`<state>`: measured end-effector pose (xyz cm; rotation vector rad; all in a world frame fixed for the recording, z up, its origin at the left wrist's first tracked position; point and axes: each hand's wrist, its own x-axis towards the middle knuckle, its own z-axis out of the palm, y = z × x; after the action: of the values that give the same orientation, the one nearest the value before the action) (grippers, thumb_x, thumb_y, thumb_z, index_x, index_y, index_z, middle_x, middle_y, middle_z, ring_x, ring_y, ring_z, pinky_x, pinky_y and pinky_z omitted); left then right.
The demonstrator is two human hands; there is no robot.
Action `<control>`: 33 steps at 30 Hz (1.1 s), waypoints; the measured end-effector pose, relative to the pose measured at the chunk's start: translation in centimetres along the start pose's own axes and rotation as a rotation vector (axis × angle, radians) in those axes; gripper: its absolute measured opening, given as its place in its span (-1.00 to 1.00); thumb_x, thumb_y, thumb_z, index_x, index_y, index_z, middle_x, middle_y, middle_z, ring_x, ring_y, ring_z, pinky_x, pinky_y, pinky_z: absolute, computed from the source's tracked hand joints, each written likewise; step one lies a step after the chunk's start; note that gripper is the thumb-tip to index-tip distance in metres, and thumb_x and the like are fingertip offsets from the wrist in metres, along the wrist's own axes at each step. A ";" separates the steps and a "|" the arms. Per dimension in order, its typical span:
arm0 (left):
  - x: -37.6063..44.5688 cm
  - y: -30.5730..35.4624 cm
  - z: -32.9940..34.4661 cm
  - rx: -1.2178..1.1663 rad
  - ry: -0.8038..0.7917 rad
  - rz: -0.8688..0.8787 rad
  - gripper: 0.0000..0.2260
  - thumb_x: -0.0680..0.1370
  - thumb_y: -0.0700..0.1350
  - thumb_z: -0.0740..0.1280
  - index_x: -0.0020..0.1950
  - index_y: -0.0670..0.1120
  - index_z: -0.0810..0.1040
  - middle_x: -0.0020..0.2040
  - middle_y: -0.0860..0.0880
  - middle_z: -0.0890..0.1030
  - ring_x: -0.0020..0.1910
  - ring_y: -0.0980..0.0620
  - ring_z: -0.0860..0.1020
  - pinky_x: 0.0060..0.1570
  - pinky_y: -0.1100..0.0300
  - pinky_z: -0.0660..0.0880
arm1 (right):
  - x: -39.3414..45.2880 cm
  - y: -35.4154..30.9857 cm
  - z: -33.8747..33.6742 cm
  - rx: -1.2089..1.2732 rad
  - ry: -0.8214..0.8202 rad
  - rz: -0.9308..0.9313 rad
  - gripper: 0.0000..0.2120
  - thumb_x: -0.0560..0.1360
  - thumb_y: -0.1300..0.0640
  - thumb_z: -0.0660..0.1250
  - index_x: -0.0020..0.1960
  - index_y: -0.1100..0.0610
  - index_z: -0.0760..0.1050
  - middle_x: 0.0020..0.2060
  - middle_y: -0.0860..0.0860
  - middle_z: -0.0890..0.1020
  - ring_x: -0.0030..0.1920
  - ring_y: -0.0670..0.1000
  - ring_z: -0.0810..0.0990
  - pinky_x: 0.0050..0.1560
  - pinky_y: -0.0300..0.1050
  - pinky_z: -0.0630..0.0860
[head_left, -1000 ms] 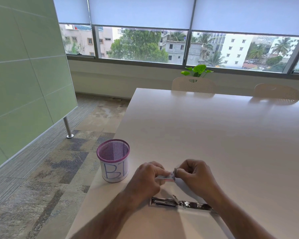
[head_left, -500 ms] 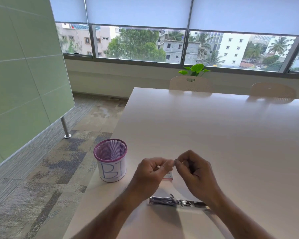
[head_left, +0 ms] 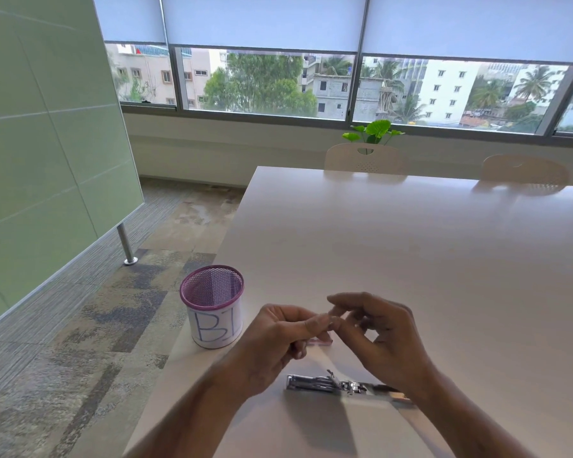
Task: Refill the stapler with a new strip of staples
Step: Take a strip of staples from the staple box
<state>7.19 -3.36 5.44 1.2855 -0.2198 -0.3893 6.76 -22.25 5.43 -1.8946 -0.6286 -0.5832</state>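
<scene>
stapler (head_left: 341, 385) lies swung open on the table (head_left: 411, 259), unloaded — the refill itself is still ahead. left hand (head_left: 278, 338) and right hand (head_left: 377, 335) meet fingertip to fingertip above it, pinching something too small to tell. the pink staple box (head_left: 320, 341), held between the hands a second ago, now rests on the table — the hands have risen.
</scene>
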 end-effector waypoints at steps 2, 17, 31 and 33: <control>0.0 0.1 -0.1 0.034 0.025 0.011 -0.82 0.38 -0.07 0.53 -0.16 -0.19 0.75 -0.36 -0.07 0.68 -0.47 0.09 0.34 -0.41 0.25 0.28 | 0.0 -0.2 -0.3 -0.021 -0.034 -0.044 -0.71 0.40 0.30 0.46 0.04 0.02 0.68 -0.17 -0.08 0.73 -0.30 -0.05 0.67 -0.33 -0.26 0.56; -0.4 0.4 0.0 0.306 0.075 0.044 -0.85 0.41 -0.08 0.43 -0.32 -0.08 0.73 -0.43 0.02 0.64 -0.47 0.13 0.38 -0.43 0.32 0.31 | -0.1 -1.6 -0.6 -0.419 -0.298 -0.113 -0.91 0.51 0.02 0.39 0.00 -0.07 0.65 -0.24 -0.14 0.66 -0.29 -0.17 0.60 -0.23 -0.28 0.54; -1.0 0.7 -1.7 0.777 -0.050 0.017 -0.66 0.22 0.20 0.60 -0.10 0.08 0.74 -0.24 0.06 0.71 -0.33 0.20 0.54 -0.30 0.33 0.47 | -0.6 -1.6 -1.2 -0.291 -0.237 0.163 -0.95 0.45 0.08 0.48 -0.10 -0.05 0.67 -0.24 -0.17 0.72 -0.21 -0.18 0.67 -0.21 -0.31 0.58; -1.1 0.3 -2.1 1.072 -0.058 0.022 -0.53 0.10 0.29 0.60 -0.07 0.14 0.71 -0.15 0.11 0.71 -0.25 0.24 0.59 -0.28 0.38 0.49 | -0.8 -1.5 -1.6 -0.121 -0.275 0.265 -0.89 0.42 0.14 0.53 -0.15 -0.07 0.70 -0.16 -0.18 0.72 -0.15 -0.13 0.69 -0.18 -0.28 0.60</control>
<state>7.01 -0.96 5.21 2.3202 -0.5319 -0.2858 5.01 -23.35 6.57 -2.1496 -0.5120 -0.1946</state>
